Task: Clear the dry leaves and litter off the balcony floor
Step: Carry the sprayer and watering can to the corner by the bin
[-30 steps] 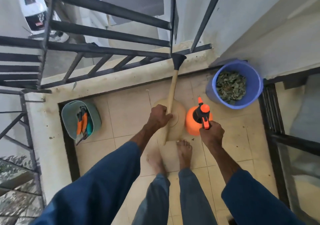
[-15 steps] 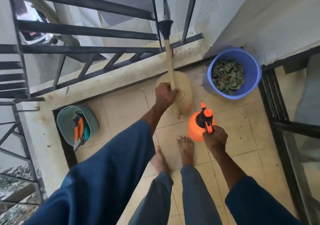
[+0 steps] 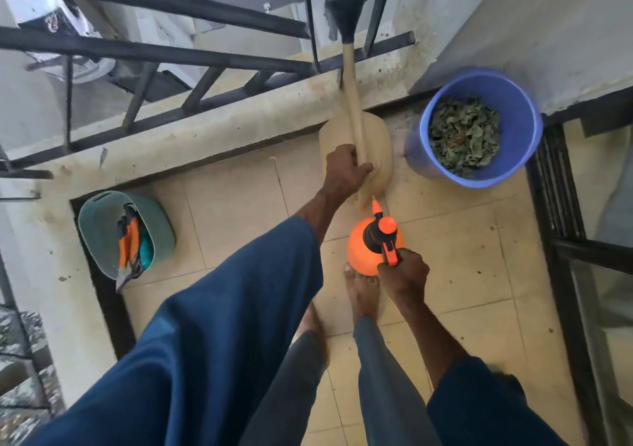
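Left hand (image 3: 344, 171) clenched round watering can (image 3: 376, 140), right hand (image 3: 404, 274) round orange sprayer (image 3: 363, 250).
Light, brittle dry leaves (image 3: 462, 133) in blue bucket (image 3: 520, 116) (probably crumbling easily); best lifted by the bucket's rim.

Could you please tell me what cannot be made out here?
Head view, watering can: the left hand covers its handle.
Head view, spray bottle: the right hand covers its handle's end.
Head view, teal basket: its tools overlap, too small to name.
Head view, floor underfoot: sleeves and legs hide any litter.
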`<state>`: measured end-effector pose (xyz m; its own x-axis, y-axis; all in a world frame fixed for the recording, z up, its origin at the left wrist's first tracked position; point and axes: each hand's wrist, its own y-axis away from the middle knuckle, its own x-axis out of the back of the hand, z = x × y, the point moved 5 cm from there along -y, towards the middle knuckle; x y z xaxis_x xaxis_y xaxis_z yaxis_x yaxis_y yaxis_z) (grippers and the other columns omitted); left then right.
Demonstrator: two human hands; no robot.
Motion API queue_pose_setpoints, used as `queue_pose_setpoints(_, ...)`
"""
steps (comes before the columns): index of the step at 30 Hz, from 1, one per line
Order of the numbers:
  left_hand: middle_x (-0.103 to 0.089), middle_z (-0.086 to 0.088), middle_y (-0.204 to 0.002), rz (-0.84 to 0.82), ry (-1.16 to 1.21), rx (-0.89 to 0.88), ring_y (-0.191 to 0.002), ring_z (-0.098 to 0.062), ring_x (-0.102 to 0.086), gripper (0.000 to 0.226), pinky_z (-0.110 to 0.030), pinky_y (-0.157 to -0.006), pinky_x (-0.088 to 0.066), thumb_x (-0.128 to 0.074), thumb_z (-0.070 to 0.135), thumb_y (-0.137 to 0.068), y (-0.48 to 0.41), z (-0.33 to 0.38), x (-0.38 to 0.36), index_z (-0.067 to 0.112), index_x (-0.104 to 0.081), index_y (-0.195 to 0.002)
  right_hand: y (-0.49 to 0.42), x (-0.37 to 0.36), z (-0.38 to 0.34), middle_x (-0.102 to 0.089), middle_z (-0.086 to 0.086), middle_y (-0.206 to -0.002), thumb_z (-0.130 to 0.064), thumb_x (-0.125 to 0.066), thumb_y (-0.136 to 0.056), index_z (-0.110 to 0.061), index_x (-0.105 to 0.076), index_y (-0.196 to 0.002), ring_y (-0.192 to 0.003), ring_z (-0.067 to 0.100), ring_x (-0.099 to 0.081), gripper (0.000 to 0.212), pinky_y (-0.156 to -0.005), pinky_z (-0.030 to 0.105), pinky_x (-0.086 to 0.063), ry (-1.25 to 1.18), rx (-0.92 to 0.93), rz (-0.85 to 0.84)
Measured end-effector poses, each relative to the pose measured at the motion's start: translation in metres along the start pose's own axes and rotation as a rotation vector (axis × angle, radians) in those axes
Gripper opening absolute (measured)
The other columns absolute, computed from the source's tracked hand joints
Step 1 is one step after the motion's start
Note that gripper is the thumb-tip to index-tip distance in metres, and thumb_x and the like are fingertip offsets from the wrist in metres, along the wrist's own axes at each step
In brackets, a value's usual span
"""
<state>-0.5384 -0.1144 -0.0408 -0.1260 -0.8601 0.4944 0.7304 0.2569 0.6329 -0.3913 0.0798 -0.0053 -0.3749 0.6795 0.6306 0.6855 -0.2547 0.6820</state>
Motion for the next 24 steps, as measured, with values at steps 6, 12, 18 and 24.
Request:
queue_pose_setpoints(6, -0.065, -0.008, -0.103, -0.043, 0.040, -0.001, -0.091, -0.019, -0.060, 0.041, -0.018, -0.062, -0.041, -0.082, 0.035, -0.087, 0.002, 0.002, -0.010, 0.005, -0.065, -0.109, 0.022, -0.015, 0.011, -0.053, -0.006, -0.054, 0.004, -0.066, -0.072, -0.017, -0.051, -0.057, -0.050, 0.008, -0.044, 0.030, -0.046, 0.021, -0.028, 0.000, 0.024, -0.060)
queue_pose_setpoints(12, -0.070, -0.015, -0.106, -0.069, 0.150, -0.002, -0.102, -0.032, -0.069, 0.026, -0.045, -0.089, -0.059, -0.082, 0.028, -0.086, 0.005, 0.009, -0.006, 0.014, -0.061, -0.092, 0.032, -0.035, -0.002, -0.056, -0.006, -0.054, 0.001, -0.066, -0.071, -0.016, -0.054, -0.059, -0.051, 0.013, -0.046, 0.024, -0.044, 0.013, -0.028, 0.006, 0.111, -0.103)
queue_pose_setpoints(18, -0.075, -0.006, -0.096, 0.040, 0.152, -0.027, -0.094, -0.024, -0.072, 0.012, -0.032, -0.087, -0.056, -0.075, 0.018, -0.090, 0.010, -0.012, 0.036, 0.007, -0.071, -0.094, 0.017, -0.060, -0.047, -0.061, 0.000, -0.057, -0.002, -0.065, -0.071, -0.010, -0.057, -0.063, -0.056, 0.019, -0.052, 0.013, -0.051, 0.031, -0.041, -0.008, 0.203, -0.143)
queue_pose_setpoints(24, -0.065, 0.006, -0.086, 0.502, 0.166, 0.008, -0.076, -0.010, -0.058, 0.013, -0.003, -0.065, -0.038, -0.057, 0.004, -0.092, 0.046, -0.095, 0.122, 0.012, -0.068, -0.091, -0.002, -0.092, -0.110, -0.052, 0.005, -0.054, -0.006, -0.066, -0.066, -0.003, -0.057, -0.067, -0.056, 0.023, -0.046, 0.010, -0.054, 0.039, -0.039, 0.032, 0.408, -0.136)
